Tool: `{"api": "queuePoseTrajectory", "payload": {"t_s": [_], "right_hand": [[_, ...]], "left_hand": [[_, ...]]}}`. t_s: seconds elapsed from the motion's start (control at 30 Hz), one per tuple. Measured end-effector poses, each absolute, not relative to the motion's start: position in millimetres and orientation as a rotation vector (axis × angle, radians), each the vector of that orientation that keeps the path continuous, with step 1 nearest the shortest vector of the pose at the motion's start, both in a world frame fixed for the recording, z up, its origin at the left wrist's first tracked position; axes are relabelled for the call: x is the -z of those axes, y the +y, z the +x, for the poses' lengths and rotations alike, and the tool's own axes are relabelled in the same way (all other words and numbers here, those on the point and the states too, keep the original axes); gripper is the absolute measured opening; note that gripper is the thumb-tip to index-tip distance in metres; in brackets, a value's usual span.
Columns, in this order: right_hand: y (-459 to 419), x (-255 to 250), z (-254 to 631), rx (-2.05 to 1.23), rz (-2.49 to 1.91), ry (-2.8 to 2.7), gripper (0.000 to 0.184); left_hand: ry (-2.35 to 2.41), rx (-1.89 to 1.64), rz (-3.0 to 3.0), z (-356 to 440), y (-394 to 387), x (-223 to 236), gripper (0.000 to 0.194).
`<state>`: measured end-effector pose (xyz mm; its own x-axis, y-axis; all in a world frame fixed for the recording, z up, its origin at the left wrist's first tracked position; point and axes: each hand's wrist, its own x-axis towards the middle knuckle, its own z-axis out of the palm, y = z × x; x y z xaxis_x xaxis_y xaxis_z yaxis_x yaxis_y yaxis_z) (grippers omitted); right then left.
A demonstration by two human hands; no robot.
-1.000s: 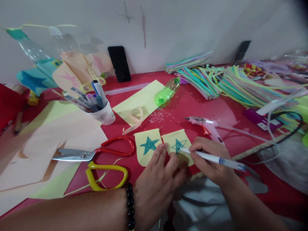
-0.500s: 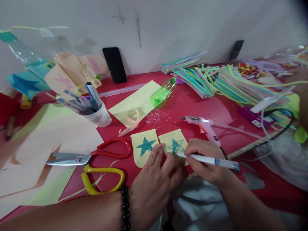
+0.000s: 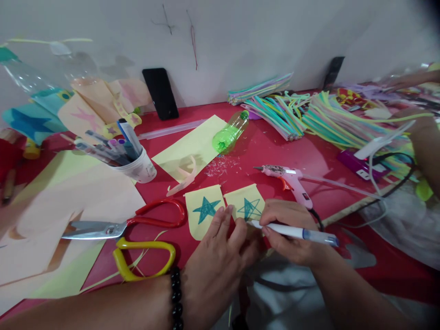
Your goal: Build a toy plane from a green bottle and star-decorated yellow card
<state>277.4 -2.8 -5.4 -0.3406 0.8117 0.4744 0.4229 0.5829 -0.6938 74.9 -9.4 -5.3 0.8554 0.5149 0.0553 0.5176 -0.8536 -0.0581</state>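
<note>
Two small yellow paper tags lie side by side on the red table (image 3: 275, 151). The left tag (image 3: 202, 215) bears a filled teal star; the right tag (image 3: 246, 204) bears a star partly coloured in. My left hand (image 3: 220, 261), a black bead bracelet on its wrist, lies flat with fingers spread, its fingertips pressing the lower edges of both tags. My right hand (image 3: 292, 233) is closed round a white marker (image 3: 295, 232), and the marker's tip touches the lower part of the right tag's star.
Red- and yellow-handled scissors (image 3: 137, 229) lie left of the tags on paper sheets. A cup of markers (image 3: 135, 165), a green bottle (image 3: 228, 133), a pink glue gun (image 3: 292, 181) and piles of coloured strips (image 3: 326, 119) stand behind. Another person's arm (image 3: 426, 142) reaches in at the right.
The marker tip has moved down and left across the right star, with more teal filled in. The view has drifted, and another person's arm has come in at the right.
</note>
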Motion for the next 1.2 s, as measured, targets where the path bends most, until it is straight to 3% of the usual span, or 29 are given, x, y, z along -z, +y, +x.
{"api": "queuePoseTrajectory", "payload": {"t_s": [1.0,1.2], "right_hand": [[-2.6,7.9,280.0,-0.354,-1.268,-1.836,0.011],[-1.6,8.4,280.0,-0.509,-1.082,-1.941,0.009]], "left_hand": [[-0.829,0.026,-2.950,75.1,-9.4,2.5,0.046],[-0.826,0.039,-2.950,75.4,-9.6,2.1,0.047]]}}
